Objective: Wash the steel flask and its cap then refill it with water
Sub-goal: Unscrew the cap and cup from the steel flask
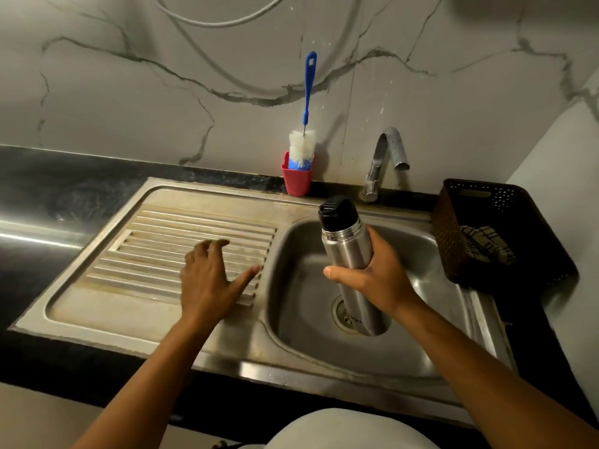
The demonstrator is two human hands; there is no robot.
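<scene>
The right hand (377, 273) is wrapping its fingers and thumb around the middle of the steel flask (351, 270), holding it above the sink basin (304, 280) at the centre right of the frame, roughly over the drain (343, 315). The flask's long axis is running slightly tilted from upright, with its black cap (337, 211) still screwed on and pointing toward the upper left, near the tap (385, 157), and its base pointing down toward the lower right. The left hand (210, 280) is hovering with fingers spread and loosely bent over the ribbed drainboard (155, 241) at centre left, holding nothing. The flask is looking rigid and smooth, so it is probably going to turn slippery once wet; whether it is carrying water cannot be told, so its weight is uncertain. A full wrap around the body, as now, is looking like the safest hold, with the other hand twisting the cap. A blue bottle brush (306, 124) is standing in a red cup (296, 181) at upper centre.
</scene>
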